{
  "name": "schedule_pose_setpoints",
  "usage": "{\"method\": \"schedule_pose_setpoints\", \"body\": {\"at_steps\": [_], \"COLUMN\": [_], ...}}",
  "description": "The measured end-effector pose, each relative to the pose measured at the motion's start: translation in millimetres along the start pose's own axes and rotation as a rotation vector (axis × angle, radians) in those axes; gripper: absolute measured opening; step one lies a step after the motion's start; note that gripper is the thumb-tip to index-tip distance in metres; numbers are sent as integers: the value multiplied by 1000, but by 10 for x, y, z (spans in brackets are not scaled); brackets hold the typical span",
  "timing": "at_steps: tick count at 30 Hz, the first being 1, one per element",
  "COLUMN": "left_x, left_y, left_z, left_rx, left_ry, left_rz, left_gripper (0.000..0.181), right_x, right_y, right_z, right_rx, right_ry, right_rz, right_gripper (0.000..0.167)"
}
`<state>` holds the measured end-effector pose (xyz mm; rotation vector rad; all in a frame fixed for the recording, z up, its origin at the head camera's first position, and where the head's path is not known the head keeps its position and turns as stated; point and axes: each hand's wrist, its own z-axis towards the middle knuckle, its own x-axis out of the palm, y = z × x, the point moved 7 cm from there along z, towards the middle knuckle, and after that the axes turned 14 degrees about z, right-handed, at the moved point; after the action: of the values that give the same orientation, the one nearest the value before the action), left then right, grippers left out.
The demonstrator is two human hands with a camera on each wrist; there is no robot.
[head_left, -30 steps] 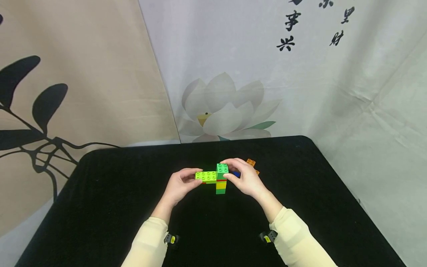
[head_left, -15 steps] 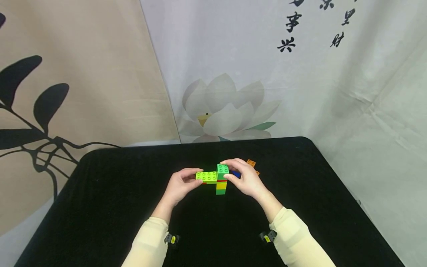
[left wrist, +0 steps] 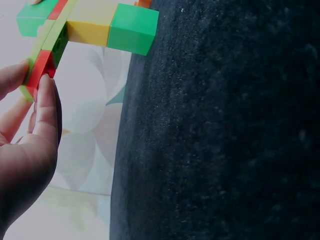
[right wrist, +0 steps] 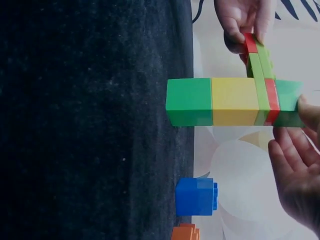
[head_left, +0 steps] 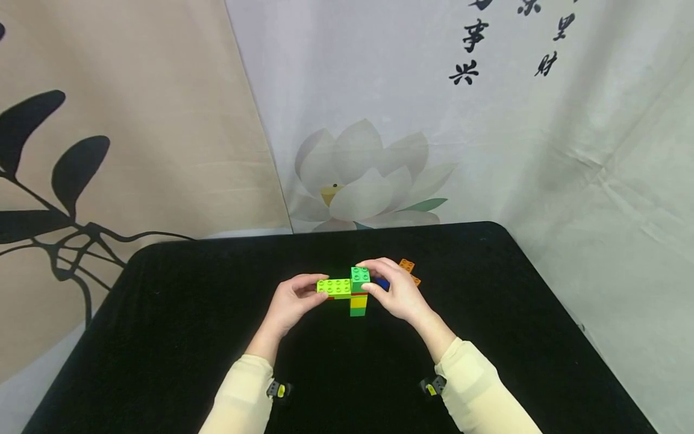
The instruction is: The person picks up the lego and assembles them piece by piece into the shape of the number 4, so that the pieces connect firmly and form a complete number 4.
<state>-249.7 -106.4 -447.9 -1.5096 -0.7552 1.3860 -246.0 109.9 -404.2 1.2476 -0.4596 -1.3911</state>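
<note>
A pale cloth backdrop [head_left: 515, 150], printed with a white flower [head_left: 363, 178], hangs behind a counter [head_left: 217, 307] draped in black. Two cream sleeves [head_left: 241, 392] reach in from the near side, and the hands work opposite each other near the middle of the counter. Between them is a toy brick build [right wrist: 235, 95], its column upright; whether its foot touches the counter I cannot tell. The left hand [head_left: 291, 300] pinches the outer end of the lime side arm [head_left: 334, 286], where a red piece [right wrist: 250, 42] sits underneath. The right hand [head_left: 398, 292] pinches the green top brick [head_left: 360, 276] between thumb and fingers. Below that come thin red and lime layers, a yellow brick [right wrist: 235, 101] and a green bottom brick [right wrist: 189, 95]. Orange bricks [head_left: 406, 265] and a blue brick [right wrist: 195, 196] lie just beyond the right hand, partly hidden by it in the head view.
</note>
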Motion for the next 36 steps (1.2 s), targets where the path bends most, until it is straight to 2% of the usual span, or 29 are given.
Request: {"method": "schedule_pose_setpoints", "body": {"at_steps": [8,16,22,27,36], "left_x": [4,-12,-16,-20,-15], "left_y": [76,136,150,162,146], "left_z": [-33,-75,-82,-80,-77], "left_rx": [-15,-39,-36,-33,-28], "left_ry": [-5,-21,-34,-51,-63], "left_rz": [-62,-138,-141,-150,-141], "left_gripper": [45,44,42,37,36], "right_x": [11,16,-10,-30,-89], "right_y": [23,-1,-61,-89,-142], "right_z": [-13,-21,-50,-56,-70], "right_rx": [-12,19,46,52,83], "right_ry": [-12,-14,-35,-47,-1], "right_rz": [-20,-2,83,108,150], "right_gripper": [37,38,39,41,48]}}
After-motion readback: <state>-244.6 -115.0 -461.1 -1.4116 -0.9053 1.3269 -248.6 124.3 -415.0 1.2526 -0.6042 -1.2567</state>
